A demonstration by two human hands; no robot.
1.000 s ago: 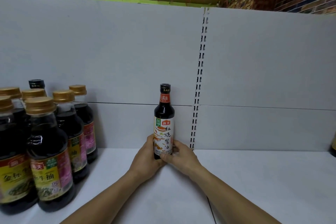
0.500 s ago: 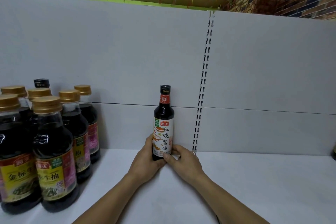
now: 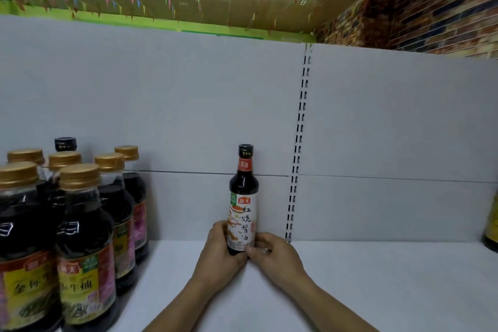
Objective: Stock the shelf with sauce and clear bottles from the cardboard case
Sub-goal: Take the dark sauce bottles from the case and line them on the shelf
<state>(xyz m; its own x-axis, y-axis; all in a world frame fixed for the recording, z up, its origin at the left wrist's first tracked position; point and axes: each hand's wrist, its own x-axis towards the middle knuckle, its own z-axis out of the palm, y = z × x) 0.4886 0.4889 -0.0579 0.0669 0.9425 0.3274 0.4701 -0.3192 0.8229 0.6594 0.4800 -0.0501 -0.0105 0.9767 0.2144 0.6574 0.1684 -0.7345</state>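
Observation:
A slim dark sauce bottle (image 3: pixel 244 191) with a black cap and a white label stands upright on the white shelf (image 3: pixel 377 277), close to the back panel. My left hand (image 3: pixel 219 256) wraps the bottle's lower left side. From the right, my right hand (image 3: pixel 272 255) holds its base, thumbs meeting in front. The cardboard case is out of view.
Several large dark sauce bottles with gold caps (image 3: pixel 80 245) crowd the shelf's left side. A slotted upright (image 3: pixel 297 159) runs down the back panel just right of the held bottle. Part of another bottle (image 3: pixel 491 226) shows at the right edge.
Both hands stay on the slim bottle at the back panel. The view has tilted up a little and shifted, so the bottle group on the left sits further right.

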